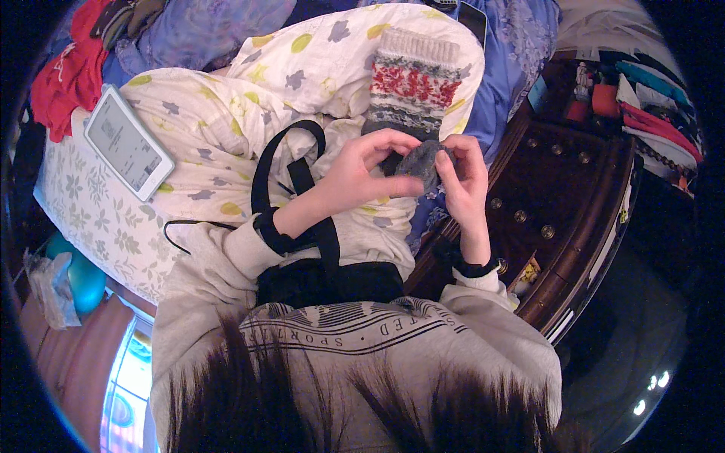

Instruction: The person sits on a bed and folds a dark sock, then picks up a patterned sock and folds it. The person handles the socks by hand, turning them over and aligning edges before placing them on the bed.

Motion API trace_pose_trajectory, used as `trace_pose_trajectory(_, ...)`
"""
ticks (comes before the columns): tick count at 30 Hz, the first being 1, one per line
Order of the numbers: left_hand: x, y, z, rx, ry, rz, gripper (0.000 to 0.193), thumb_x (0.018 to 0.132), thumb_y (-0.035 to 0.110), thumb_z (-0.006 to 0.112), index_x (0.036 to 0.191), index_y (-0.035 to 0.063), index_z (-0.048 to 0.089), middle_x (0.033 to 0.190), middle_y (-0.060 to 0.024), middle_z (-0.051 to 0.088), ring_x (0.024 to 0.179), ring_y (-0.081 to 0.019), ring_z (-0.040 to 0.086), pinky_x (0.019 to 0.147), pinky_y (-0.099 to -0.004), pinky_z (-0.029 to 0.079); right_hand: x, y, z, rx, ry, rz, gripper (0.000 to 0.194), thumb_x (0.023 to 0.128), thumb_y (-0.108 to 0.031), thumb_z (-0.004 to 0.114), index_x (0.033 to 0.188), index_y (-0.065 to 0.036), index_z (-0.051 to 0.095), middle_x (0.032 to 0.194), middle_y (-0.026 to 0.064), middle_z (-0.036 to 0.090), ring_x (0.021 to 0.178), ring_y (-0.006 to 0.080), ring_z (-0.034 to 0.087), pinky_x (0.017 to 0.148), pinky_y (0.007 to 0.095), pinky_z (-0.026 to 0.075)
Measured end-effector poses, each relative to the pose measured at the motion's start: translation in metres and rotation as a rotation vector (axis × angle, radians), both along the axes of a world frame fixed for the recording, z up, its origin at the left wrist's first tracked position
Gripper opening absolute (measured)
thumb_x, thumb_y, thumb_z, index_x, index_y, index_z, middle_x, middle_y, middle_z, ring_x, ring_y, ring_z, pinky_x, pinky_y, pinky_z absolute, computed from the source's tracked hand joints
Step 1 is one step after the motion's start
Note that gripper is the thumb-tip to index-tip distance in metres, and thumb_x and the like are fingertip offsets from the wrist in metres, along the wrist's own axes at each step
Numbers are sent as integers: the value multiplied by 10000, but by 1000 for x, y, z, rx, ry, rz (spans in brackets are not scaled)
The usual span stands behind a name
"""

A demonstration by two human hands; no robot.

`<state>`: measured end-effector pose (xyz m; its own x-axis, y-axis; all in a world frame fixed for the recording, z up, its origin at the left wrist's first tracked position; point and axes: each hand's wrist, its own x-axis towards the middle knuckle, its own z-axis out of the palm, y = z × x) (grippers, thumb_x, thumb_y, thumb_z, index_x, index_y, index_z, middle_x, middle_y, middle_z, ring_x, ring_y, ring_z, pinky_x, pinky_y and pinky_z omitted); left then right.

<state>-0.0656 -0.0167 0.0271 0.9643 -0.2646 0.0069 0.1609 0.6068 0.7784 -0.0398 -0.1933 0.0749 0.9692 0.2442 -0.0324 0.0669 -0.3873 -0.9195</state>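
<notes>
A knitted sock [415, 85] with a ribbed cream cuff and red, white and grey bands lies over my raised knee, cuff pointing away from me. Dark grey knit [416, 161], apparently its foot end, is bunched between my hands. My left hand [362, 170] pinches this grey knit from the left, fingers above and thumb below. From the right, my right hand [467, 175] grips the same knit between thumb and fingers. The fingers hide part of it, so I cannot tell how it is folded.
Patterned pants [294, 51] cover my legs. A black strap [260, 170] loops over my lap. An e-reader [130, 144] in a white frame rests at left near red cloth [71, 85]. Close on the right stands a dark wooden dresser [558, 187]; a phone [473, 22] lies beyond my knee.
</notes>
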Motion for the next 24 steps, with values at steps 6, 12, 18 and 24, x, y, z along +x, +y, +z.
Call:
trace_pose_trajectory(6,1,-6,2,113,109,-30,203,834,136,673,936,-23,599,869,-24,607,793,-79,569,746,-242,453,-4,4,-1,57,25,-40,172,854,-60,607,985,0,513,879,48,568,792,101,533,734,239,436)
trace_pose_trajectory(12,4,-1,14,445,-3,-13,217,848,182,630,948,-6,590,935,-86,605,864,-158,582,771,-279,437,-10,-5,-4,29,0,-76,214,838,-60,636,993,-7,498,919,50,556,821,105,542,746,245,443)
trace_pose_trajectory(18,51,-9,11,1237,-639,520,478,817,207,585,1232,-5,479,1288,-164,456,1187,-326,418,1007,-425,317,-13,-10,-8,-171,-143,64,203,785,-48,677,932,-4,545,866,76,607,784,148,588,744,258,464)
trace_pose_trajectory(24,79,-19,-16,1343,-846,258,637,830,387,556,1387,143,367,1461,-60,308,1355,-325,233,1104,-482,162,-11,-11,-8,-171,-145,74,193,764,-48,695,906,-2,572,849,90,631,768,179,623,713,283,487)
